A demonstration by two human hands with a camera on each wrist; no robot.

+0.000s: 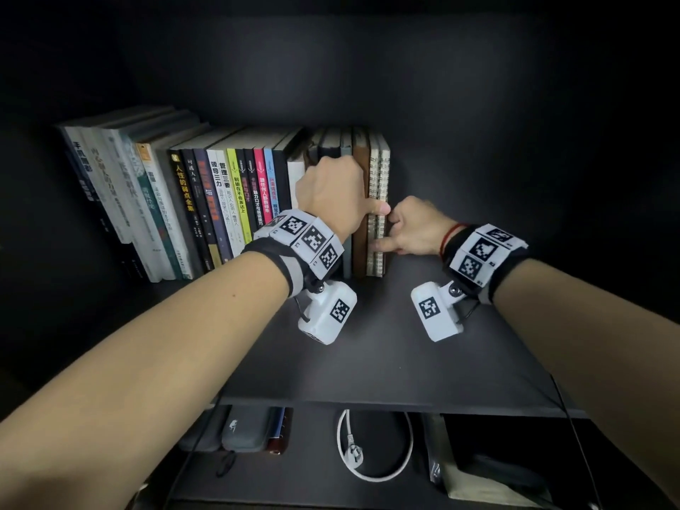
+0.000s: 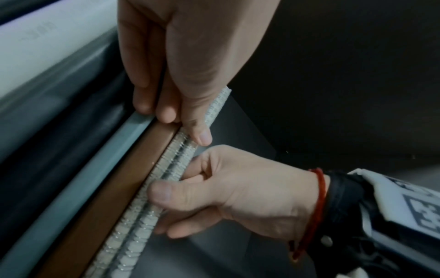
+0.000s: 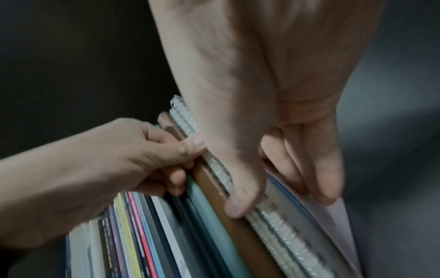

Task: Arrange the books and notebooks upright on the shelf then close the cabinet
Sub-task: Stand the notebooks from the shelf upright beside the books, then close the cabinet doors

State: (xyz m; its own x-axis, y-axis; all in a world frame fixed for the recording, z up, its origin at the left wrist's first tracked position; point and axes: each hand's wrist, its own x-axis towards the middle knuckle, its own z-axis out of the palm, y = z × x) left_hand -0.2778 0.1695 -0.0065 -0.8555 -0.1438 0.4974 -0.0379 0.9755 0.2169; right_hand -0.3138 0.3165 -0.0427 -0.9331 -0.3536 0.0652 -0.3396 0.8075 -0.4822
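A row of books (image 1: 220, 200) stands upright on the dark shelf (image 1: 386, 344), ending on the right in a grey-blue notebook (image 2: 133, 127), a brown notebook (image 1: 360, 167) and two spiral notebooks (image 1: 379, 171). My left hand (image 1: 353, 200) grips this end of the row, with its fingers curled in beside the grey-blue spine and its thumb (image 2: 202, 135) on the spiral bindings. Lower down, my right hand (image 1: 401, 233) pinches the spiral notebooks (image 3: 281, 233), thumb (image 3: 238, 205) on the bindings and fingers (image 3: 326, 178) flat on the outer cover. The cabinet door is out of view.
To the right of the notebooks the shelf is bare up to the dark side wall (image 1: 552, 171). On the level below lie a grey pouch (image 1: 244, 428), a coiled white cable (image 1: 375, 469) and a folded pale bag (image 1: 478, 484).
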